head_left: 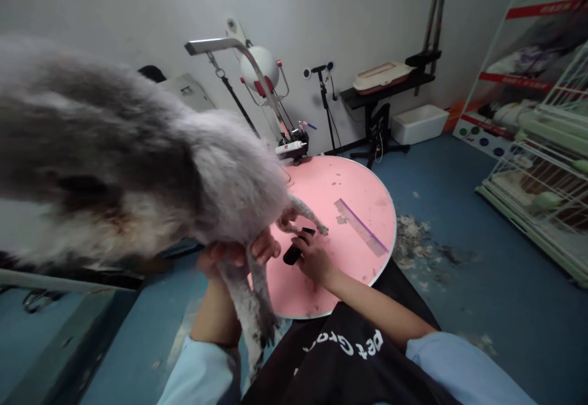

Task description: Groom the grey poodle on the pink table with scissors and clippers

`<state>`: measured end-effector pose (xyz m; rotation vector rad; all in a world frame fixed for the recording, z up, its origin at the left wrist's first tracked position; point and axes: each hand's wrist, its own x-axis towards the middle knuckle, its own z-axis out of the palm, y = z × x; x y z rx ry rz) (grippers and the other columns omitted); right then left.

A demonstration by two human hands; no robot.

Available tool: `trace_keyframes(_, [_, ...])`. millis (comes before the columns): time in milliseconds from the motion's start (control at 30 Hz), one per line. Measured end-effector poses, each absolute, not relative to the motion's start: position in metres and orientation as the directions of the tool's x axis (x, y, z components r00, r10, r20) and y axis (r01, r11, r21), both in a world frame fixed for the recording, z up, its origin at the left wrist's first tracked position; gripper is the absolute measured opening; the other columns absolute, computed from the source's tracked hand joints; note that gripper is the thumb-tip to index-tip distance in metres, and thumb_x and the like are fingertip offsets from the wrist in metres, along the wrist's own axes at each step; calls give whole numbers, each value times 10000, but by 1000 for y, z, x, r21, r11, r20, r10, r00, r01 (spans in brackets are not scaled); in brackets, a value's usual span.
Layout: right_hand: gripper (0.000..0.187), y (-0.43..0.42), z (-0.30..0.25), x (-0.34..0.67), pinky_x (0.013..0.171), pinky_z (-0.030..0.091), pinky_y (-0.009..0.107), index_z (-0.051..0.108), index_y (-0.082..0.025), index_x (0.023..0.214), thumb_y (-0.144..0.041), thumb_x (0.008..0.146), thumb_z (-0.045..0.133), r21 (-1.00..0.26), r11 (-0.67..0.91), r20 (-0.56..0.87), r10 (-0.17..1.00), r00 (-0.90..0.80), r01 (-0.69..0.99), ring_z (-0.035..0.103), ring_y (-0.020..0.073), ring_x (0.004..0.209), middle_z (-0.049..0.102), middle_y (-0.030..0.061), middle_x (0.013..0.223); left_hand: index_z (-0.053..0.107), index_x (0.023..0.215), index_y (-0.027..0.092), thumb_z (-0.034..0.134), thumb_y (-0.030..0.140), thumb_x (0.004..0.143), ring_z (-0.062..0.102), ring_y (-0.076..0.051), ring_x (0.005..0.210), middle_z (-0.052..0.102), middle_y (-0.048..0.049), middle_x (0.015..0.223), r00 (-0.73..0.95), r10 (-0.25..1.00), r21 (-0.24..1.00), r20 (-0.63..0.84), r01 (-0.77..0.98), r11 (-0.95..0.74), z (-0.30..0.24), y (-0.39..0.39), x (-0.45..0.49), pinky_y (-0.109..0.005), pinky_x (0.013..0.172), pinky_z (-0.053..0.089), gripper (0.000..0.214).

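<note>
On your far left, 1 grey-and-white dog [239, 172] fills the view, its head close to the camera. Your left hand [218, 257] rises from below under its chest, forearm nearly upright, fingers [266, 244] curled around the tops of 2 front legs [239, 307], which hang beside the near edge of 1 round pink desk [331, 175]. Behind, you have 1 metal grooming arm [255, 65].

Next comes 1 black clipper-like tool [290, 255], held low over the desk, its far end near 1 outstretched hind leg [310, 212]. Your right hand [315, 261] grips it, fingers closed around its body, back of the hand up; that forearm slants in from the lower right.

Farther right, you have 1 clear strip with a purple edge [362, 227] lying on the desk, 1 pile of cut hair [411, 236] on the floor [452, 209], and 1 white tub [419, 126] by the wall.
</note>
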<state>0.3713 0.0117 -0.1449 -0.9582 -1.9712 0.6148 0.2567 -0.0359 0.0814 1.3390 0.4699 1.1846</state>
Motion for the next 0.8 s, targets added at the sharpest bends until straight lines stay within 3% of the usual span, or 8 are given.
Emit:
trace_keyframes(100, [406, 20, -140, 388, 949, 479, 496, 614, -177, 1142, -114, 741, 621, -814, 556, 510, 823, -250, 169, 521, 302, 1222, 531, 178, 1290, 572, 563, 183, 593, 467, 766, 530, -134, 643, 513, -20, 712, 315, 876, 827, 364, -543, -148, 89, -31, 263, -321, 645, 472, 350])
trace_keyframes(167, [356, 24, -133, 404, 943, 478, 475, 604, -179, 1113, -281, 778, 663, -889, 453, 456, 855, -246, -74, 562, 286, 1179, 552, 181, 1275, 636, 659, 190, 651, 441, 731, 573, -162, 707, 574, -31, 782, 270, 917, 811, 295, -578, -91, 100, -26, 272, -336, 670, 490, 261])
trace_keyframes(300, [605, 18, -125, 435, 836, 521, 432, 575, -159, 1145, -670, 868, 408, -881, -39, 203, 870, -450, -472, 644, 269, 1071, 586, 218, 1248, 661, 745, 152, 657, 393, 735, 622, -163, 751, 643, -35, 821, 215, 950, 778, 228, -627, -45, 128, -10, 292, -324, 726, 515, 241])
trace_keyframes(367, [572, 11, -127, 443, 794, 540, 420, 611, -164, 1067, -666, 838, 461, -846, -187, 72, 888, -454, -500, 678, 266, 985, 635, 184, 1178, 643, 784, 119, 464, 377, 876, 627, -145, 726, 647, -33, 789, 179, 964, 758, 199, -651, -36, 140, -1, 302, -311, 739, 506, 327])
trace_keyframes(467, [491, 0, -132, 443, 740, 550, 365, 607, -187, 1111, -405, 685, 720, -854, -240, -30, 908, -418, -462, 695, 249, 895, 686, 109, 1088, 622, 846, 72, 190, 346, 972, 621, -135, 671, 631, -24, 728, 161, 974, 752, 160, -659, -15, 151, 11, 312, -312, 717, 488, 527])
trace_keyframes(567, [596, -11, -137, 437, 685, 536, 304, 580, -185, 1177, -278, 610, 737, -821, -336, -58, 853, -519, -461, 688, 225, 855, 703, 99, 1052, 634, 865, 94, 249, 376, 978, 646, -160, 744, 644, -41, 737, 142, 972, 768, 188, -638, -55, 156, 15, 319, -315, 760, 490, 491])
trace_keyframes(667, [534, -20, -142, 427, 550, 478, 243, 551, -197, 1169, -332, 680, 717, -780, -410, -95, 824, -558, -473, 642, 152, 645, 715, 79, 931, 651, 820, 147, 351, 365, 952, 666, -184, 846, 655, -56, 758, 108, 973, 788, 203, -609, -97, 157, 12, 324, -297, 813, 502, 395])
trace_keyframes(800, [515, -17, -146, 404, 534, 461, 259, 472, -231, 1234, -455, 795, 622, -880, -238, -19, 882, -470, -411, 589, 138, 577, 673, 24, 818, 668, 919, 143, 385, 386, 934, 659, -226, 995, 675, -66, 848, 45, 985, 828, 164, -549, -113, 158, 8, 327, -342, 893, 512, 374])
